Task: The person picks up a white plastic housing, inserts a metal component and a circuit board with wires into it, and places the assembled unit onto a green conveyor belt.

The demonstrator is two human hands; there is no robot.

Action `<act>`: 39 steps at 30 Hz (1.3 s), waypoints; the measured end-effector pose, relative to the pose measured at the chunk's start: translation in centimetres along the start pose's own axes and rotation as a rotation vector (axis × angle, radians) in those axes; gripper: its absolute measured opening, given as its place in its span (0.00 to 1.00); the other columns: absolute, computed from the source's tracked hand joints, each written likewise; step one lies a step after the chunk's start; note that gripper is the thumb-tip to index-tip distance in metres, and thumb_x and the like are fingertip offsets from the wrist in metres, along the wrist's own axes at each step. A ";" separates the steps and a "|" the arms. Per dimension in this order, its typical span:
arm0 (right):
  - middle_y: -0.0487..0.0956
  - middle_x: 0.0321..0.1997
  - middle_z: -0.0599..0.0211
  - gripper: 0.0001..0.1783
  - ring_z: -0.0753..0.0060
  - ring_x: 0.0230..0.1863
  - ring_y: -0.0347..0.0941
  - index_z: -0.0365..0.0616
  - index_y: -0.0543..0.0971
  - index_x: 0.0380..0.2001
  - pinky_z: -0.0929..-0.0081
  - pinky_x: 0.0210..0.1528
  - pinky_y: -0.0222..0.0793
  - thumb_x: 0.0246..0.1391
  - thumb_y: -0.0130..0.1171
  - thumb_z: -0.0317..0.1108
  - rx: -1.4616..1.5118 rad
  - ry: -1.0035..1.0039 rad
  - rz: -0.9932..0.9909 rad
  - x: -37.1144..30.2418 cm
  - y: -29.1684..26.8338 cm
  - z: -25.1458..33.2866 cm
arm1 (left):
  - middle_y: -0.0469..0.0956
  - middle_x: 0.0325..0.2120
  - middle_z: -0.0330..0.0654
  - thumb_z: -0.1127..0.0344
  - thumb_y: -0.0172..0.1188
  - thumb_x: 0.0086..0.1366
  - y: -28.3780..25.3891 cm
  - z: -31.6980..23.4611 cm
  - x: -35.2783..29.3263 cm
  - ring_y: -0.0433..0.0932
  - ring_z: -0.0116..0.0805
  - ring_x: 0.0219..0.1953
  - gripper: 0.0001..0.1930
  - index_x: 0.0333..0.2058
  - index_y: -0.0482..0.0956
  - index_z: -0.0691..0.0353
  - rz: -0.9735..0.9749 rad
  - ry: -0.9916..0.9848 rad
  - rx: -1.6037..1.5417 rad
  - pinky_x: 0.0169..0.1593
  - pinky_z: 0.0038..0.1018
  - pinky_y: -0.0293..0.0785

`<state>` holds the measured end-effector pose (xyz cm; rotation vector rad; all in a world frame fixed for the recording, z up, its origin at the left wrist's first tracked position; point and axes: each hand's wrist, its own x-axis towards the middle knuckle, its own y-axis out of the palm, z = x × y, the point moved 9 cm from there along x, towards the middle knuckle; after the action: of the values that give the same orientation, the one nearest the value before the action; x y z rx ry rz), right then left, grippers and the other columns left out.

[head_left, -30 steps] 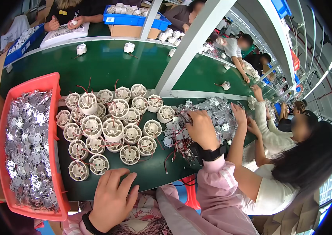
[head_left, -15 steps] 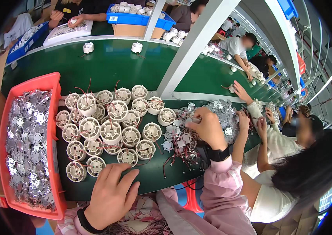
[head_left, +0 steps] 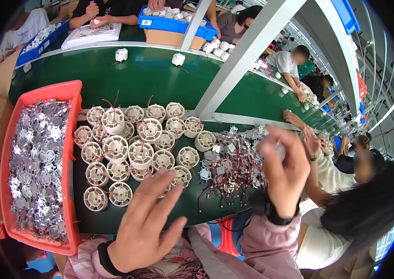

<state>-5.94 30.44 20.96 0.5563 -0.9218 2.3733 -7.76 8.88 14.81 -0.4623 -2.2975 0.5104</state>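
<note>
My left hand (head_left: 148,225) is open, fingers spread, over the front edge of a group of off-white round plastic housings (head_left: 141,155) with red wires. Its fingertips cover part of the front housings, and nothing shows in its grasp. My right hand (head_left: 286,172) is raised over the right side of a heap of small silvery metal plates with red and black wires (head_left: 234,162). Its thumb and fingers are bent and blurred by motion. A pale patch shows between them; I cannot tell whether it is a held part or the heap behind.
A red bin (head_left: 73,162) full of silvery plates stands left. Behind the housings runs a green conveyor belt (head_left: 90,74) carrying a few white parts, with a grey metal post (head_left: 234,60) beside it. A co-worker (head_left: 327,186) sits close on my right; others work across the belt.
My right hand has lifted out of the wired plates and moved right. My left hand has shifted right and over the front housings, its fingers spreading. The whole view has shifted slightly.
</note>
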 end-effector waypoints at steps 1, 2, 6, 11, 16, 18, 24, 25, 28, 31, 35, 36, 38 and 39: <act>0.80 0.37 0.58 0.13 0.74 0.31 0.75 0.36 0.77 0.44 0.80 0.33 0.69 0.54 0.58 0.25 0.061 -0.130 0.221 -1.2 1.8 2.5 | 0.71 0.45 0.51 0.73 0.61 0.54 0.2 -0.6 0.2 0.72 0.48 0.47 0.17 0.44 0.75 0.66 0.023 -0.022 -0.045 0.48 0.39 0.70; 0.80 0.39 0.59 0.13 0.82 0.27 0.72 0.35 0.77 0.45 0.83 0.29 0.67 0.55 0.57 0.25 0.133 -0.265 0.446 -2.8 3.9 4.6 | 0.73 0.46 0.51 0.73 0.60 0.56 0.0 -1.1 0.1 0.74 0.44 0.46 0.14 0.43 0.76 0.65 0.042 -0.050 -0.079 0.47 0.36 0.71; 0.77 0.48 0.55 0.20 0.82 0.26 0.71 0.35 0.73 0.51 0.83 0.29 0.69 0.55 0.58 0.25 0.435 -0.251 0.729 -7.1 8.9 6.1 | 0.75 0.34 0.49 0.74 0.57 0.59 3.1 1.3 -3.0 0.77 0.41 0.35 0.09 0.40 0.74 0.66 0.322 -0.353 -0.583 0.37 0.32 0.73; 0.72 0.55 0.53 0.24 0.80 0.28 0.72 0.37 0.73 0.53 0.82 0.31 0.71 0.51 0.61 0.26 0.454 0.089 0.809 -8.6 10.3 3.5 | 0.76 0.18 0.37 0.73 0.51 0.66 4.0 3.1 -4.8 0.75 0.25 0.21 0.06 0.32 0.75 0.67 0.407 -0.405 -0.683 0.23 0.25 0.67; 0.72 0.53 0.56 0.29 0.77 0.30 0.74 0.40 0.73 0.54 0.80 0.28 0.71 0.47 0.66 0.29 0.255 -0.186 0.768 -8.2 10.9 4.0 | 0.72 0.14 0.39 0.73 0.52 0.64 2.8 4.9 -6.3 0.71 0.28 0.16 0.06 0.30 0.73 0.68 0.438 -0.609 -0.664 0.21 0.28 0.63; 0.73 0.52 0.57 0.29 0.74 0.31 0.74 0.41 0.73 0.54 0.80 0.29 0.71 0.46 0.67 0.30 0.226 -0.256 0.832 -9.0 11.6 4.1 | 0.70 0.13 0.42 0.72 0.53 0.63 2.6 4.3 -6.1 0.70 0.32 0.14 0.06 0.28 0.73 0.68 0.419 -0.444 -0.580 0.20 0.30 0.62; 0.74 0.46 0.58 0.29 0.61 0.37 0.75 0.41 0.75 0.50 0.73 0.34 0.73 0.41 0.70 0.33 0.137 -0.222 1.002 -10.3 12.6 5.1 | 0.69 0.14 0.47 0.72 0.54 0.60 2.2 3.6 -6.5 0.72 0.41 0.15 0.06 0.24 0.72 0.67 0.451 -0.334 -0.548 0.20 0.34 0.65; 0.74 0.46 0.58 0.29 0.61 0.37 0.75 0.41 0.75 0.50 0.73 0.34 0.73 0.41 0.70 0.33 0.129 -0.224 0.997 -10.0 12.5 5.4 | 0.69 0.14 0.47 0.72 0.54 0.59 1.8 3.8 -6.4 0.72 0.43 0.15 0.06 0.24 0.72 0.67 0.405 -0.312 -0.501 0.20 0.35 0.65; 0.76 0.45 0.57 0.26 0.59 0.39 0.75 0.38 0.78 0.45 0.70 0.38 0.73 0.42 0.70 0.36 0.005 -0.487 1.054 -8.6 12.7 7.6 | 0.70 0.14 0.47 0.73 0.54 0.57 1.2 4.5 -6.7 0.73 0.46 0.16 0.05 0.23 0.72 0.66 0.308 -0.257 -0.399 0.20 0.36 0.66; 0.78 0.44 0.56 0.24 0.57 0.40 0.75 0.35 0.78 0.43 0.68 0.39 0.72 0.43 0.69 0.37 0.055 -0.540 0.836 -2.7 11.7 9.0 | 0.69 0.13 0.47 0.72 0.56 0.54 0.9 7.1 -8.1 0.71 0.49 0.17 0.05 0.21 0.72 0.65 0.291 -0.259 -0.192 0.20 0.38 0.66; 0.80 0.40 0.54 0.20 0.64 0.37 0.76 0.36 0.78 0.45 0.71 0.38 0.71 0.50 0.64 0.36 -0.112 -0.368 0.578 7.2 12.5 8.6 | 0.67 0.12 0.46 0.71 0.57 0.53 0.7 8.9 -9.3 0.70 0.49 0.16 0.06 0.19 0.71 0.63 0.369 -0.261 -0.148 0.19 0.36 0.65; 0.80 0.40 0.54 0.20 0.66 0.36 0.76 0.36 0.77 0.45 0.71 0.38 0.71 0.51 0.62 0.36 -0.159 -0.283 0.551 9.9 14.0 7.8 | 0.67 0.12 0.46 0.71 0.57 0.53 0.3 9.3 -10.0 0.70 0.49 0.16 0.06 0.19 0.71 0.63 0.359 -0.260 -0.141 0.19 0.36 0.65; 0.80 0.40 0.52 0.21 0.64 0.37 0.77 0.36 0.75 0.48 0.71 0.39 0.72 0.53 0.59 0.36 -0.296 -0.259 0.420 16.3 16.8 4.7 | 0.67 0.12 0.45 0.70 0.58 0.52 0.4 10.6 -11.0 0.71 0.46 0.15 0.07 0.18 0.71 0.62 0.351 -0.279 -0.242 0.19 0.35 0.64; 0.80 0.40 0.51 0.24 0.61 0.37 0.78 0.36 0.74 0.50 0.69 0.40 0.73 0.53 0.59 0.38 -0.373 -0.324 0.325 19.4 18.4 1.9 | 0.68 0.12 0.45 0.70 0.58 0.51 0.7 11.0 -11.0 0.72 0.44 0.15 0.07 0.18 0.72 0.62 0.347 -0.281 -0.294 0.18 0.35 0.64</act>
<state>-31.77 23.86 23.81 0.6939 -1.6675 2.3319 -8.14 1.89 0.87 -1.0007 -2.5884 0.4242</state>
